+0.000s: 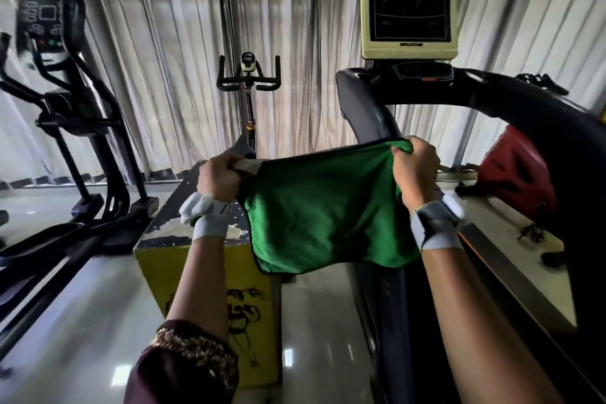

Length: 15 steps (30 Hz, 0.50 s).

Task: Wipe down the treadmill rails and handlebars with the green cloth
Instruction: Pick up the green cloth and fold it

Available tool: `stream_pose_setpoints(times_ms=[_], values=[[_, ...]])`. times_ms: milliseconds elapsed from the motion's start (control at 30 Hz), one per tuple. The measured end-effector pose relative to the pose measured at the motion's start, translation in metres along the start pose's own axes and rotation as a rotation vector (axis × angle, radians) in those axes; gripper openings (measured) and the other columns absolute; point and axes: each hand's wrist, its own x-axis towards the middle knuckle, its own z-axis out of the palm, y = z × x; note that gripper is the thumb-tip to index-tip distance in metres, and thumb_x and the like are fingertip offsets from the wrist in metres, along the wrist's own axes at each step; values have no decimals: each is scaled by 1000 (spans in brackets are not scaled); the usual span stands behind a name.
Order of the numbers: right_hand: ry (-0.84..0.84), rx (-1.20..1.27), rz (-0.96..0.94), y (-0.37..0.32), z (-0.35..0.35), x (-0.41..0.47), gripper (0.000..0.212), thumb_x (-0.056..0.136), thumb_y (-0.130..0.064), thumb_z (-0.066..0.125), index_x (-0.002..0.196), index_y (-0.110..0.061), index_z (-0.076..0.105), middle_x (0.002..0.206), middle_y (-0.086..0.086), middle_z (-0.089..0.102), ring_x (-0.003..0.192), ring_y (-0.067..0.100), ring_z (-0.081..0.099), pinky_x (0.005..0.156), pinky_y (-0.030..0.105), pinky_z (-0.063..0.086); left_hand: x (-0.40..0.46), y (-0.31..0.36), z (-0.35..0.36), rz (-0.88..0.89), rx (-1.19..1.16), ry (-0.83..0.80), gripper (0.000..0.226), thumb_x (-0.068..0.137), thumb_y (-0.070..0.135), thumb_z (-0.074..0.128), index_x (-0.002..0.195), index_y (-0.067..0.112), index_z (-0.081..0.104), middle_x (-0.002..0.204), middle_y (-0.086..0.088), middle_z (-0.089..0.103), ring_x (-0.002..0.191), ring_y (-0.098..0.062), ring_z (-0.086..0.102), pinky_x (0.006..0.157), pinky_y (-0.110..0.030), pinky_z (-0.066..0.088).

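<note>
A green cloth [323, 210] with a dark hem hangs spread out between my two hands in the middle of the view. My left hand [218, 179] pinches its upper left corner. My right hand [414, 167] grips its upper right corner. The cloth is held in the air in front of the treadmill's black left handlebar [364, 108], which curves down behind it. The treadmill's black console bar [492, 92] arches to the right below a pale screen [408, 20]. The treadmill's left side rail [383, 305] runs down under the cloth.
A yellow box with a worn dark top [210, 275] stands just left of the treadmill, under my left forearm. A red helmet-like object [518, 174] sits at the right on a pale ledge. An elliptical trainer [72, 128] stands left, a spin bike [249, 82] by the curtains.
</note>
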Motion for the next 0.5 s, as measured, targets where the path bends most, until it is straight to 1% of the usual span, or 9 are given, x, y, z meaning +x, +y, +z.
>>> stream_pose_setpoints(times_ms=[67,133,200,300,367,400,433,467,500], values=[[23,13,9,3,-15,-6,28,88,-9,56,114,-4,67,112,20,68,107,33,61,89,32,46,-13,8,-4,-13,50,49,26,79,19,62,100,27,73,99,-7,75,95,-28,68,75,-30,49],[51,48,18,6,-34,-10,28,88,-8,57,113,-3,67,110,19,69,106,33,62,91,34,47,-26,20,-9,-7,20,71,32,78,10,56,101,26,73,101,-5,75,97,-26,67,75,-27,47],[57,93,11,6,-48,-13,25,87,-7,57,109,-2,68,101,18,70,96,29,63,82,32,48,-35,32,-9,13,-48,97,35,77,6,52,99,21,73,101,-6,74,97,-25,66,76,-24,45],[48,152,22,5,-64,-17,16,84,-8,57,93,-5,70,68,5,58,73,21,51,64,25,38,-41,46,-11,-53,-195,164,25,78,8,58,97,16,71,94,0,70,88,-15,60,76,-17,38],[56,230,69,2,-73,-21,14,80,-8,55,72,-15,64,57,-1,48,68,20,44,58,26,33,-41,47,-9,-141,-391,164,26,72,15,65,96,24,68,93,2,69,87,-15,63,82,-20,48],[61,289,94,0,-77,-23,13,75,-9,55,64,-15,60,57,0,47,67,20,42,57,28,33,-41,46,-9,-176,-535,159,29,69,19,67,96,27,67,94,-1,70,89,-20,66,85,-28,54],[64,362,120,-4,-81,-27,11,68,-10,54,59,-15,58,57,0,47,67,20,41,59,30,33,-41,44,-10,-190,-681,143,31,71,18,67,100,27,66,97,-6,70,90,-24,68,82,-34,58],[67,460,117,-10,-86,-31,9,61,-10,52,55,-16,57,56,-1,48,65,20,41,60,31,33,-40,45,-15,-201,-849,102,31,78,12,65,107,21,64,99,-9,69,89,-23,67,77,-33,60],[39,579,124,-12,-91,-35,13,55,-8,50,53,-17,59,54,-3,49,63,19,42,59,30,33,-38,43,-16,-187,-1037,38,30,86,6,60,114,15,60,99,-9,68,84,-18,67,72,-27,59]])
